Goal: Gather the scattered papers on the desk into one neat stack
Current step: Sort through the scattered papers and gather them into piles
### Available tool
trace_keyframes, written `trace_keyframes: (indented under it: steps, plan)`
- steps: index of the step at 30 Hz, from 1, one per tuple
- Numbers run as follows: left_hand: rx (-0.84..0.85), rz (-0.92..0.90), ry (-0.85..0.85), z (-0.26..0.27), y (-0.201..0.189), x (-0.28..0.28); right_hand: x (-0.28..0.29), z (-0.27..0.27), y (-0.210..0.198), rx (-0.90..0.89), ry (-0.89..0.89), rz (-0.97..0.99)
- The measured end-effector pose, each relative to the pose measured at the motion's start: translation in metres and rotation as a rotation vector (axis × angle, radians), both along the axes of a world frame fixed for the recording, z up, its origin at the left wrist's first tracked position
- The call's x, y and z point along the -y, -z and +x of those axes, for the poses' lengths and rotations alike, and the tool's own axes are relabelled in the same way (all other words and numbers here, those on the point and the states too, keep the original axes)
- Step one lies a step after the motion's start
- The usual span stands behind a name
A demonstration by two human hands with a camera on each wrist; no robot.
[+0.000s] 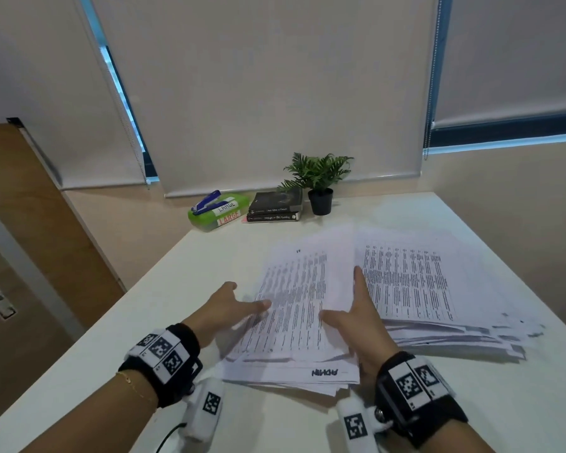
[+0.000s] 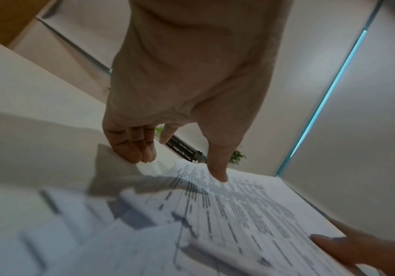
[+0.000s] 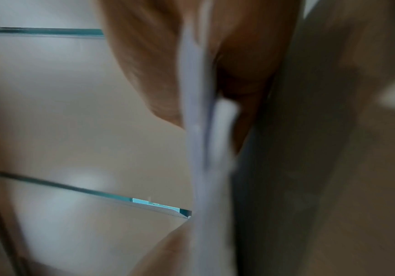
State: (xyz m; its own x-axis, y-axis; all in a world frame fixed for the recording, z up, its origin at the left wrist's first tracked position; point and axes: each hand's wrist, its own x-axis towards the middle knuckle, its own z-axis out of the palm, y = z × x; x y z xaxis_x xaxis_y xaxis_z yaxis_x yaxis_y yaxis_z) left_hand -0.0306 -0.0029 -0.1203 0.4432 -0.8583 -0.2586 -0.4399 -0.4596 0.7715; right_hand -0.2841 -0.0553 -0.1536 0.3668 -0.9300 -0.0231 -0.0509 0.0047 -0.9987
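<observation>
Two piles of printed papers lie on the white desk. The near pile sits loosely squared between my hands, and a larger fanned pile lies to its right. My left hand grips the near pile's left edge, thumb on top. In the left wrist view the left hand curls its fingers at the edge of the papers. My right hand holds the near pile's right side, thumb on top and forefinger stretched forward. The blurred right wrist view shows the paper edge between thumb and fingers.
At the desk's back stand a green box labelled LARGE with a blue stapler on it, two dark books and a small potted plant. The desk's left edge drops to the floor. Walls and blinds close the back and right.
</observation>
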Motion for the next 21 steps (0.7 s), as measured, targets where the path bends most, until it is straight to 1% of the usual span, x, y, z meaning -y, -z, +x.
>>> trace_keyframes:
  steps: [3, 5, 7, 10, 11, 12, 13, 15, 18, 21]
  plan:
    - [-0.198, -0.054, -0.031, 0.005, -0.012, -0.008, -0.004, -0.003, -0.014, 0.084, -0.028, -0.02]
    - [-0.363, -0.093, -0.031, 0.005, -0.02, -0.015, -0.005, -0.006, -0.021, 0.071, -0.084, -0.02]
    - [-0.423, -0.144, 0.022, 0.005, -0.022, -0.019, -0.006, -0.009, -0.025, 0.018, -0.14, -0.03]
    - [-0.489, -0.222, -0.062, 0.004, -0.017, -0.022, -0.01, -0.006, -0.024, -0.044, -0.126, -0.016]
    - [-0.522, -0.211, -0.04, 0.001, -0.016, -0.023, -0.013, -0.004, -0.023, -0.075, -0.115, -0.017]
    - [-0.53, -0.183, 0.002, -0.003, -0.016, -0.026, -0.015, -0.002, -0.023, -0.107, -0.115, -0.026]
    - [-0.487, -0.152, 0.038, -0.006, -0.014, -0.028, -0.017, 0.001, -0.023, -0.126, -0.122, -0.035]
    - [-0.34, -0.139, 0.07, -0.006, -0.011, -0.029, -0.021, 0.002, -0.029, -0.136, -0.118, -0.068]
    - [-0.226, -0.265, 0.017, -0.007, -0.019, -0.022, -0.027, -0.01, -0.053, -0.098, -0.056, -0.124]
    - [-0.234, -0.428, 0.03, -0.02, -0.039, 0.0, -0.024, -0.036, -0.084, -0.042, 0.03, -0.163]
